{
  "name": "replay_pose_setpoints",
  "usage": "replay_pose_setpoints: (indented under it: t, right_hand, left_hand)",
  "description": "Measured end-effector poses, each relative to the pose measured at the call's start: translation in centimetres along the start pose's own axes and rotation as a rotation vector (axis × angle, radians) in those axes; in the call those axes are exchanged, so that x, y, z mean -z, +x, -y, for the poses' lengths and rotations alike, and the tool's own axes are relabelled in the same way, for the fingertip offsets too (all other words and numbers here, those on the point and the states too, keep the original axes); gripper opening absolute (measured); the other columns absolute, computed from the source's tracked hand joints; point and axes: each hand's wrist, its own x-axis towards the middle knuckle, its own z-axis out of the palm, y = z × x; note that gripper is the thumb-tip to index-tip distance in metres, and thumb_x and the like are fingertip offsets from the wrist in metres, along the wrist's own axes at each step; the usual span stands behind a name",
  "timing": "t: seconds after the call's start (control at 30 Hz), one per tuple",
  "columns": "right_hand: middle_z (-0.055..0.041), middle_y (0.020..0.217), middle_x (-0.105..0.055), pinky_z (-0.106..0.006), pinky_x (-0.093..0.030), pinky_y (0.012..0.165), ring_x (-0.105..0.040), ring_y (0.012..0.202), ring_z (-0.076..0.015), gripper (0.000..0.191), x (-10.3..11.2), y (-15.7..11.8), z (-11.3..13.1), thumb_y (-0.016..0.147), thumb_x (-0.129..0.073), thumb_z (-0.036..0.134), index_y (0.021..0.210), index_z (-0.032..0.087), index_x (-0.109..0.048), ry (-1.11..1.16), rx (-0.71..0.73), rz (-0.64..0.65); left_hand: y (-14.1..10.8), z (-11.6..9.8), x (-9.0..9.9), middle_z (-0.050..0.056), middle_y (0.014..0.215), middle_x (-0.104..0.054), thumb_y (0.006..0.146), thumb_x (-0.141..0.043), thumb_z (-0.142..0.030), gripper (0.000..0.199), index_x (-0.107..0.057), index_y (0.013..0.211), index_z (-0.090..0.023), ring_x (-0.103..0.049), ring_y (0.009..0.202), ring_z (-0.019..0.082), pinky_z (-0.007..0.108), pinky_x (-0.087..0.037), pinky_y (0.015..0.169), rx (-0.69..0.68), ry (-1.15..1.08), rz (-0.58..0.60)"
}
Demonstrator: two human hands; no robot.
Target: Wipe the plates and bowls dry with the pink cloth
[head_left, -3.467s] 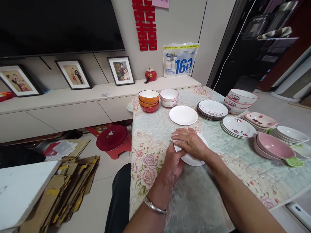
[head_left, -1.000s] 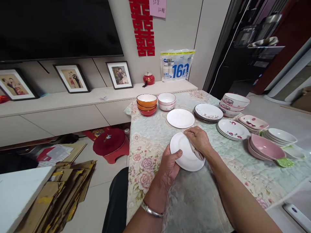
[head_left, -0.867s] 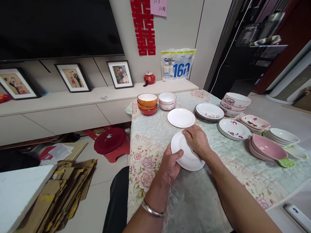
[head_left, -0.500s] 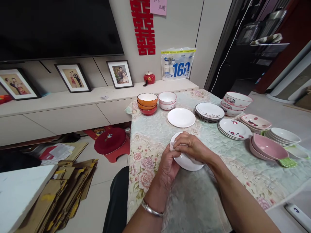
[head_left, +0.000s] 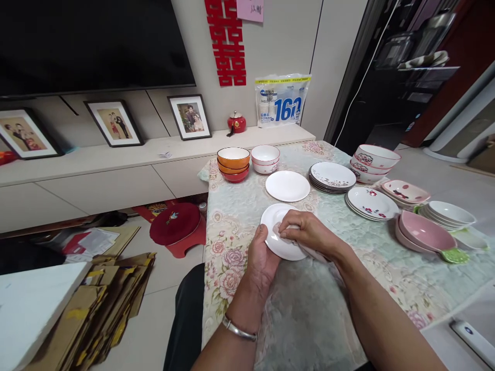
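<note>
A small white plate (head_left: 276,215) is held tilted above the near part of the table. My left hand (head_left: 262,255) grips its left and lower rim, with the thumb on the upper face and the other fingers hidden beneath. A pale cloth (head_left: 279,231) is bunched in the closed fingers of my right hand (head_left: 307,231), pressed on the plate's middle. Part of the cloth hangs below that hand. Just beyond lies a larger white plate (head_left: 288,186) flat on the table.
Orange and red bowls (head_left: 233,164) and white bowls (head_left: 265,158) stand at the far left. Plate stacks (head_left: 332,176), flowered plates (head_left: 372,203), tall bowls (head_left: 375,162) and pink dishes (head_left: 425,232) fill the right side. A red stool (head_left: 178,226) and flattened cardboard (head_left: 104,304) are left of the flowered tablecloth (head_left: 232,257).
The small plate has risen and shifted slightly left, baring more of its face. My right hand has moved from the plate's upper left rim to its middle with the cloth.
</note>
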Motion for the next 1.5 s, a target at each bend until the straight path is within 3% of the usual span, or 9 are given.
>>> replay_pose_setpoints:
  t: [0.13,0.23,0.4,0.53,0.9,1.17,1.23,1.37,1.5]
  right_hand:
    - [-0.0039,0.089,-0.069,-0.030,-0.043,0.079,-0.061,0.087,-0.0191,0.011,0.1,0.2,-1.2,0.086,-0.062,0.020,0.083,0.020,-0.072,-0.164,-0.169,-0.262]
    - [-0.0064,0.093,-0.068,-0.032,-0.043,0.082,-0.060,0.091,-0.0210,0.010,-0.8,0.6,-1.0,0.086,-0.061,0.019,0.088,0.019,-0.071,-0.225,-0.169,-0.402]
    - [-0.0025,0.091,-0.066,-0.027,-0.045,0.078,-0.061,0.088,-0.0168,0.008,-1.6,0.5,0.3,0.087,-0.064,0.023,0.088,0.022,-0.072,-0.030,0.055,-0.143]
    - [-0.0018,0.090,-0.066,-0.027,-0.044,0.077,-0.061,0.087,-0.0164,0.009,-0.4,0.1,-0.3,0.087,-0.063,0.024,0.085,0.023,-0.072,-0.033,0.043,-0.022]
    - [-0.0056,0.081,-0.067,-0.027,-0.036,0.066,-0.057,0.074,-0.0175,0.018,1.1,0.0,-2.7,0.087,-0.054,0.027,0.077,0.018,-0.065,-0.384,-0.377,-0.191]
    - [-0.0014,0.072,-0.068,-0.026,-0.036,0.062,-0.057,0.068,-0.0161,0.024,0.9,-0.2,-2.9,0.085,-0.053,0.029,0.067,0.020,-0.065,-0.241,-0.318,-0.030]
    - [-0.0019,0.073,-0.069,-0.026,-0.038,0.064,-0.058,0.069,-0.0166,0.026,0.9,-0.1,-2.9,0.087,-0.052,0.030,0.069,0.020,-0.067,-0.244,-0.329,-0.075]
    - [-0.0053,0.083,-0.071,-0.030,-0.041,0.078,-0.060,0.082,-0.0198,0.025,0.8,0.2,-3.0,0.088,-0.051,0.030,0.080,0.019,-0.071,-0.303,-0.304,-0.317]
    - [-0.0033,0.082,-0.071,-0.029,-0.044,0.072,-0.062,0.077,-0.0194,0.028,0.4,0.4,-3.0,0.089,-0.053,0.040,0.088,0.020,-0.073,-0.012,-0.322,-0.382]
  left_hand:
    - [-0.1,0.2,0.1,0.009,0.100,-0.074,0.094,-0.051,-0.025,0.035,-0.057,0.127,-0.015,-0.069,0.084,0.020,0.039,-0.052,0.092,-0.061,0.017,0.046]
    - [-0.2,0.5,0.3,0.008,0.098,-0.074,0.092,-0.055,-0.025,0.035,-0.058,0.126,-0.017,-0.069,0.086,0.021,0.040,-0.053,0.092,-0.074,0.039,0.118]
    - [0.0,0.3,0.4,0.008,0.094,-0.073,0.090,-0.057,-0.025,0.030,-0.063,0.118,-0.016,-0.069,0.079,0.019,0.038,-0.054,0.087,-0.066,0.001,0.120]
    - [0.3,-0.1,0.4,0.008,0.095,-0.073,0.089,-0.058,-0.024,0.030,-0.063,0.117,-0.016,-0.069,0.081,0.020,0.040,-0.054,0.087,-0.094,-0.031,0.055]
    - [0.5,-1.7,0.4,0.009,0.109,-0.073,0.092,-0.052,-0.019,0.030,-0.060,0.120,-0.018,-0.070,0.096,0.021,0.040,-0.054,0.093,-0.236,-0.050,-0.040]
    - [0.7,-2.8,0.7,0.011,0.119,-0.071,0.092,-0.054,-0.019,0.034,-0.060,0.125,-0.019,-0.067,0.110,0.024,0.045,-0.052,0.097,-0.311,-0.064,-0.064]
    - [0.6,-2.8,0.6,0.011,0.122,-0.070,0.091,-0.056,-0.020,0.035,-0.060,0.126,-0.021,-0.066,0.111,0.024,0.045,-0.052,0.098,-0.335,-0.050,-0.049]
    - [0.3,-2.4,0.4,0.009,0.121,-0.070,0.088,-0.062,-0.024,0.036,-0.061,0.125,-0.023,-0.066,0.111,0.021,0.038,-0.050,0.099,-0.429,0.001,-0.028]
    - [-0.1,-1.8,0.2,0.007,0.114,-0.072,0.084,-0.069,-0.032,0.039,-0.063,0.121,-0.023,-0.066,0.107,0.019,0.029,-0.050,0.094,-0.525,0.097,0.050]
